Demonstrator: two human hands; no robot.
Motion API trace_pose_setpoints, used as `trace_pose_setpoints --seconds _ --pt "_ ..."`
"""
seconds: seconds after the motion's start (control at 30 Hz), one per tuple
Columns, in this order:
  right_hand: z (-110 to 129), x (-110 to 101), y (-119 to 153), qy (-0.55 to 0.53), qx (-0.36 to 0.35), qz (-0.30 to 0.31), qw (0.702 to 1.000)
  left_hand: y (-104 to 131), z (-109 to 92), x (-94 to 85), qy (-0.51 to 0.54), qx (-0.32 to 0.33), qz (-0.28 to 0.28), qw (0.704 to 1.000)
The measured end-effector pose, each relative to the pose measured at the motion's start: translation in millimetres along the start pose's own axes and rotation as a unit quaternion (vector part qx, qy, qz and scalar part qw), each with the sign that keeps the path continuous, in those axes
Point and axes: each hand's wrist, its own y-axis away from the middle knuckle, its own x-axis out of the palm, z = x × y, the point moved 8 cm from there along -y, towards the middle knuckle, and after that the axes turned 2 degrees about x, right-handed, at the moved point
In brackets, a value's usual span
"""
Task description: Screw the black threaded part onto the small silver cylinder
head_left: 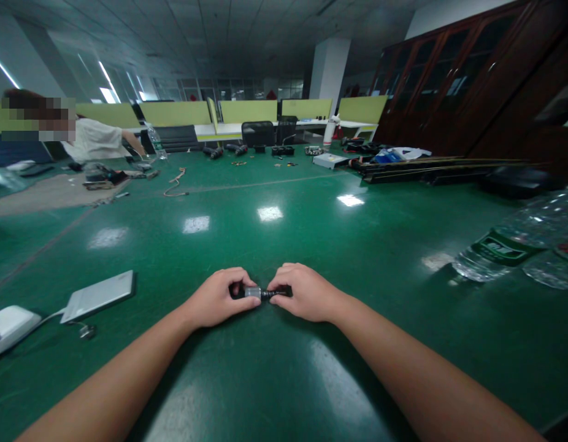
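Note:
My left hand [222, 299] is closed, pinching a small silvery-grey metal cylinder [253, 293] between thumb and fingers. A dark ribbed shaft [266, 294], threaded or spring-like, runs from the cylinder's right end. On that shaft my right hand [307, 292] is closed, with thumb and fingertips gripping its far part. The two pieces lie in one line, and I cannot tell whether they are joined. Both hands are just above or resting on the green tabletop [284, 368]. Fingers hide parts of the cylinder and the shaft's right end.
To the left lie a flat silver box [100, 296] with a cable and a white device [10, 328]. Clear plastic bottles [500, 252] stand at right. Dark rails [403, 169] and power tools [235, 149] lie at the far side. A person [95, 138] leans over at far left.

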Motion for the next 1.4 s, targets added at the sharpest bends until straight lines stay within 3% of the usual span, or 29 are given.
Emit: trace_pose_setpoints --seconds 1.4 --pt "-12 -17 7 0.024 0.049 0.023 0.998 3 -1 -1.6 0.009 0.012 -0.003 1.0"
